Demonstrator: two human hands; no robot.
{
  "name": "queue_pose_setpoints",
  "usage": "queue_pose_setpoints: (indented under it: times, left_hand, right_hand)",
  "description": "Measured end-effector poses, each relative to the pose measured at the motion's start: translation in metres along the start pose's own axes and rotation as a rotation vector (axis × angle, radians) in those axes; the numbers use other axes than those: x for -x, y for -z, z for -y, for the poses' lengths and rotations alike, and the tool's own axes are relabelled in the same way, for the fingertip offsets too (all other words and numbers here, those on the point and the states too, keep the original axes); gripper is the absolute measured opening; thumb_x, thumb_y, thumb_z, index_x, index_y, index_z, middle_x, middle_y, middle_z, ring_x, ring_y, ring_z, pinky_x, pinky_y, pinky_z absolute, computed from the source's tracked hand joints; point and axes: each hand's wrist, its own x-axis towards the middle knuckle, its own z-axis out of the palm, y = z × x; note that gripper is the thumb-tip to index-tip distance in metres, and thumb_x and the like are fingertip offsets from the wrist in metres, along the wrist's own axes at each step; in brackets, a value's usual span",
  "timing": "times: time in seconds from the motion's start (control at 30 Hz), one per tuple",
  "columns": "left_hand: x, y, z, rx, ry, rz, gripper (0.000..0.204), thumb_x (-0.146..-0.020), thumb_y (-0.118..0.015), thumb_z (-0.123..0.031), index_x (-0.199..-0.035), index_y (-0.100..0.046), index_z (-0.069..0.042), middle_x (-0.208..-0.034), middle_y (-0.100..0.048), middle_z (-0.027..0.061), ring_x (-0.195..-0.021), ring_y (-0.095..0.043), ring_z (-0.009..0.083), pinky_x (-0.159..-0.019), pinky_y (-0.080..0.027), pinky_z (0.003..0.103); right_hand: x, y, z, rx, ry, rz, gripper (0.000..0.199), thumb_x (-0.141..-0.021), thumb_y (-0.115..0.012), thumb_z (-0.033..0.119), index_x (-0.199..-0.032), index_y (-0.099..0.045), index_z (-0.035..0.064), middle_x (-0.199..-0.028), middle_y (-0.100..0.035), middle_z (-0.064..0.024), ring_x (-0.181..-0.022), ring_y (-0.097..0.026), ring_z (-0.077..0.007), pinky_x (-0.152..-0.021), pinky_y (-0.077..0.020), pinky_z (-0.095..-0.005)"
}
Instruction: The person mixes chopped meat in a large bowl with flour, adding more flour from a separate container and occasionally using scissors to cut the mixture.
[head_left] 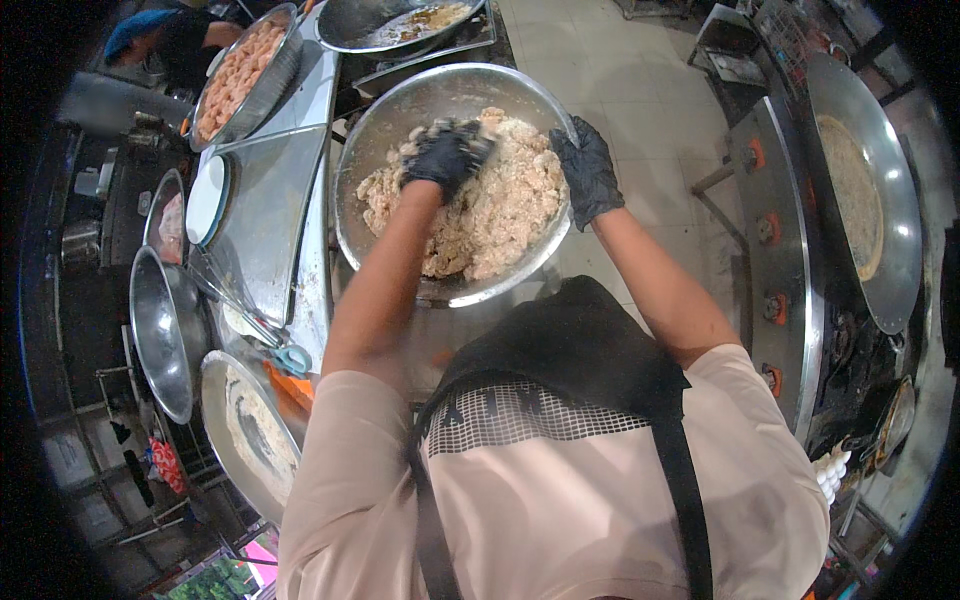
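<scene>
Mix [510, 205] is being held in the bowl [430, 95], spread in a pale, lumpy mass. Its bulk is being judged heavy, while the stuff itself is being taken as soft, wet and clinging, apt to slip away if pinched. Scooping from below with a cupped palm is being favoured; for the bowl, a hold at two opposite sides of the rim is being preferred, since smeared metal may be slick. In the bowl's far half, the mix is being touched by the gloved left hand [450, 158]; its fingers are being blurred, so whether they are spread or closed cannot be told. The bowl's right rim is being clasped by the gloved right hand [590, 172]. Beyond the bowl, to its left, pink lumps [240, 80] are being kept in a tub [275, 90]; straight beyond it, wet residue is being held in a pan [345, 28].
</scene>
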Motion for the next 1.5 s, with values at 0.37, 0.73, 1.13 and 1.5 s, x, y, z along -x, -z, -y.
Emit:
queue_pose_setpoints:
  times: [0.37,0.73,1.13,1.5]
  left_hand:
    - [0.068,0.048,0.020,-0.179,-0.116,-0.144,0.045,-0.080,-0.058,-0.023,-0.123,-0.052,-0.013,-0.119,-0.053,0.0202,-0.113,-0.047,0.0374,-0.099,-0.034,0.046]
    - [0.022,-0.010,-0.034,0.545,-0.157,0.209,0.028,-0.086,-0.055,-0.012,-0.113,-0.058,-0.004,-0.117,-0.056,0.0123,-0.108,-0.052,0.0237,-0.094,-0.039,0.033]
    - [0.047,0.091,-0.010,0.806,-0.219,0.090,0.033,-0.076,-0.061,-0.009,-0.109,-0.058,-0.003,-0.111,-0.060,0.0075,-0.106,-0.052,0.0203,-0.094,-0.039,0.032]
    - [0.054,0.097,-0.021,1.018,0.019,0.019,0.043,-0.077,-0.061,-0.004,-0.119,-0.052,-0.007,-0.109,-0.056,0.0079,-0.098,-0.054,0.0159,-0.074,-0.046,0.028]
  right_hand:
    - [0.002,0.003,0.006,0.060,0.023,0.014,0.028,-0.084,-0.059,0.019,-0.102,-0.057,-0.0015,-0.088,-0.063,-0.0127,-0.079,-0.058,-0.0203,-0.073,-0.0461,-0.0344]
    - [0.002,0.002,0.002,0.043,0.026,0.008,0.026,-0.084,-0.058,0.019,-0.101,-0.058,-0.0006,-0.089,-0.063,-0.0138,-0.082,-0.060,-0.0238,-0.075,-0.0459,-0.0353]
    - [0.001,0.002,0.004,0.071,0.048,-0.013,0.024,-0.082,-0.058,0.018,-0.098,-0.059,-0.0004,-0.085,-0.062,-0.0150,-0.078,-0.060,-0.0245,-0.074,-0.0463,-0.0357]
    - [-0.007,0.005,-0.017,0.103,0.114,-0.018,0.027,-0.083,-0.058,0.021,-0.099,-0.058,-0.0014,-0.086,-0.063,-0.0150,-0.078,-0.060,-0.0251,-0.074,-0.0464,-0.0356]
